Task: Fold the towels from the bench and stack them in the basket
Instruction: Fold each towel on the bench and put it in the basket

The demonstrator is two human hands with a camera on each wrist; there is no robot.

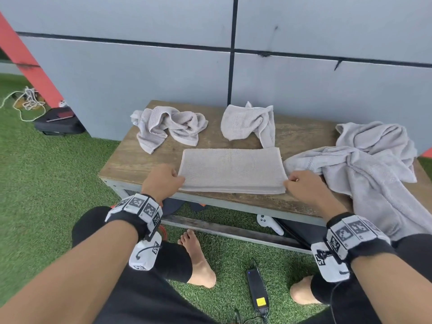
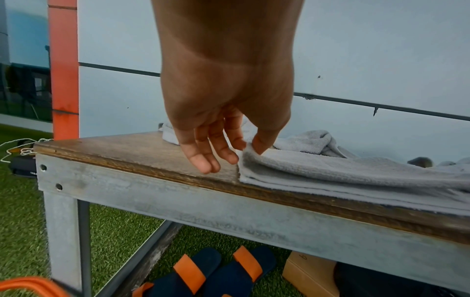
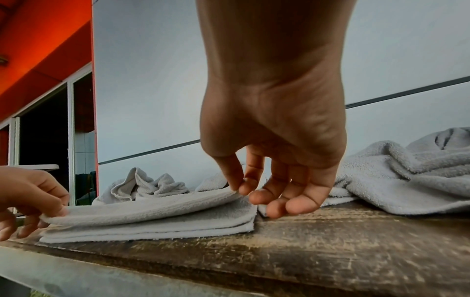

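A grey towel (image 1: 231, 169) lies folded into a flat rectangle near the front edge of the wooden bench (image 1: 140, 160). My left hand (image 1: 163, 181) pinches its upper layer at the near left corner between thumb and forefinger (image 2: 259, 144). My right hand (image 1: 301, 183) pinches the near right corner of the same layer (image 3: 239, 186). In the wrist views the top layer (image 3: 152, 209) is lifted slightly off the layers below. Two crumpled small towels (image 1: 168, 127) (image 1: 250, 122) lie at the back of the bench. No basket is in view.
A large crumpled towel (image 1: 369, 164) spills over the bench's right end. A grey panelled wall (image 1: 163, 73) stands right behind the bench. Sandals (image 2: 211, 271) and a box (image 2: 310, 271) sit under it. A black power brick (image 1: 257, 288) lies on the artificial grass by my bare feet.
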